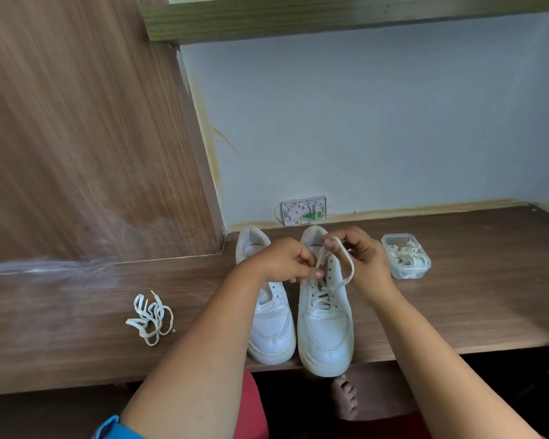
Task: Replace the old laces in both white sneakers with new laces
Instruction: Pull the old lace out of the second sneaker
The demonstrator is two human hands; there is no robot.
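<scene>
Two white sneakers stand side by side near the front edge of the counter (pixel 457 312). The left sneaker (pixel 271 327) has no lace. The right sneaker (pixel 325 331) is laced partway up. The left hand (pixel 282 261) pinches one end of its lace (pixel 349 267), and the right hand (pixel 365 258) pinches the other. It looks like the person is threading, so next an end must go into an empty hole higher up.

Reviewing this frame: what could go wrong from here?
The right white sneaker has its toe past the wooden desk's front edge; tugging the white lace that both the left hand and right hand pinch might tip it off. The loose lace pile might get mixed with the new ones.
</scene>
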